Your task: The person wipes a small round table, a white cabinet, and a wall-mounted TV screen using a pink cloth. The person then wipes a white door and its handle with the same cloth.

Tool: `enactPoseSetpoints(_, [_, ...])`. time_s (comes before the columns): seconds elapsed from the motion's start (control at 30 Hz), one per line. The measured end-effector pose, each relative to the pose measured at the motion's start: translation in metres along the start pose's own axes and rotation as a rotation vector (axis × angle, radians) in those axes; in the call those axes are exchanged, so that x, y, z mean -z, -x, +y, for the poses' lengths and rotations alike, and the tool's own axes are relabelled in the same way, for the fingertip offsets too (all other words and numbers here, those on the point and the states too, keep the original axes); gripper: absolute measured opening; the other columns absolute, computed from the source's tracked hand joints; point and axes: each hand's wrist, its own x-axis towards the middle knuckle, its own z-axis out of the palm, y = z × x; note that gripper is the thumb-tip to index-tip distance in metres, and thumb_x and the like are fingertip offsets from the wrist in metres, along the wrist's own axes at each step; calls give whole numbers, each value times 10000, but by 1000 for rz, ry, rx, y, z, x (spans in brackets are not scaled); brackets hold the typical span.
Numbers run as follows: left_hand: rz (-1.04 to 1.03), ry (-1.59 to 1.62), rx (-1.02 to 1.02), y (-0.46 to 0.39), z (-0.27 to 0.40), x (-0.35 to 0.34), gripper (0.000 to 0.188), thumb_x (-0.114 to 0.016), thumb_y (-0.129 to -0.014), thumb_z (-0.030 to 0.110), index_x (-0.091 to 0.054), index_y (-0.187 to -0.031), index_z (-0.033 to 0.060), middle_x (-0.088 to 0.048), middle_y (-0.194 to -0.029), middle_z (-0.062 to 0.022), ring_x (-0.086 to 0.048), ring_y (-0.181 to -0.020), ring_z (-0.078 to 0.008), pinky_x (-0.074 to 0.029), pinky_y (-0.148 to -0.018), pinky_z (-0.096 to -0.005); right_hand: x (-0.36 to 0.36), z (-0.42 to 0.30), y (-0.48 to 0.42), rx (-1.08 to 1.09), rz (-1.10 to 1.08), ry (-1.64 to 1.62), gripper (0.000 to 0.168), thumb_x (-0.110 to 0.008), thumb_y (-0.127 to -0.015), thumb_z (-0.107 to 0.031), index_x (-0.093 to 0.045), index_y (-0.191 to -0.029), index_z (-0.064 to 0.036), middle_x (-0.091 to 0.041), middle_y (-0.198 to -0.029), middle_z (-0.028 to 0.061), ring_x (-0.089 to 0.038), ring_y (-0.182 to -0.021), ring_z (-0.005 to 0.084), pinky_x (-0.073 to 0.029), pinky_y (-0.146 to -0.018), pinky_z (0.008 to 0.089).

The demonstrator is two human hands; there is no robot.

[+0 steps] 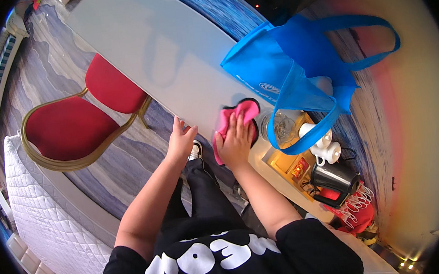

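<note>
My right hand (pixel 236 145) lies flat over a pink cleaning cloth (pixel 249 106) with a black edge, pressing it to the near end of a white table (pixel 194 76). Part of the cloth is bunched up beyond the fingers. At the table's left edge is my left hand (pixel 180 140), its thumb and fingers apart and the fingertips at the rim; it holds nothing that I can see. Just right of the cloth stands a clear glass ashtray or bowl (pixel 281 127), partly behind the handle of a blue fabric tote bag (pixel 264 70).
A wooden tray (pixel 280 161) bears white cups (pixel 326 153) and a red packet (pixel 299 168), with a black electric kettle (pixel 334 177) beside it. White hangers (pixel 358 205) lie at lower right. A red-cushioned chair (pixel 69 126) and a quilted bed (pixel 50 214) stand left.
</note>
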Motion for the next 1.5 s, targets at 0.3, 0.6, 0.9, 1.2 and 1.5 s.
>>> enactPoseSetpoints(0.3, [-274,455,38,7,-21,2,841,-431,-724,-156,-316,-1510,122,-506,-1423,-86,-493,-1291,-213,-421,-971,-305,-25,-37,-88,82,32,91,745,-556,-897,-452,-405,-1418,59,-364,-1488,289,-411,-1314,486,-235,-1144,576])
enactPoseSetpoints(0.6, [-193,362,249,-24,-6,58,547,-491,-818,-140,-520,-1333,40,-588,-1261,-9,-554,-1178,-142,-431,-980,-292,-63,-147,-178,211,29,12,696,-568,-889,-460,-404,-1484,-138,-319,-1525,257,-357,-1351,490,-230,-1137,608])
enactPoseSetpoints(0.9, [167,462,121,-79,62,165,600,-511,-821,-44,-419,-1403,70,-536,-1332,-82,-541,-1203,-190,-444,-996,-310,-108,-274,-242,380,-7,-44,723,-543,-919,-504,-378,-1491,-93,-310,-1519,262,-359,-1349,480,-245,-1143,571])
enactPoseSetpoints(1.2, [166,389,-2,-117,123,168,769,-519,-833,-41,-249,-1544,77,-389,-1510,-93,-433,-1333,-219,-340,-1096,-331,-98,-246,-240,255,-113,-122,602,-519,-951,-374,-411,-1476,-100,-349,-1539,191,-402,-1342,463,-245,-1150,565])
enactPoseSetpoints(1.5, [-123,461,32,-132,169,176,797,-528,-884,30,-133,-1562,167,-283,-1553,-60,-336,-1386,-228,-276,-1128,-415,-66,-151,-205,-161,-34,132,705,-500,-960,-364,-267,-1521,-8,-205,-1574,284,-324,-1384,483,-222,-1156,561])
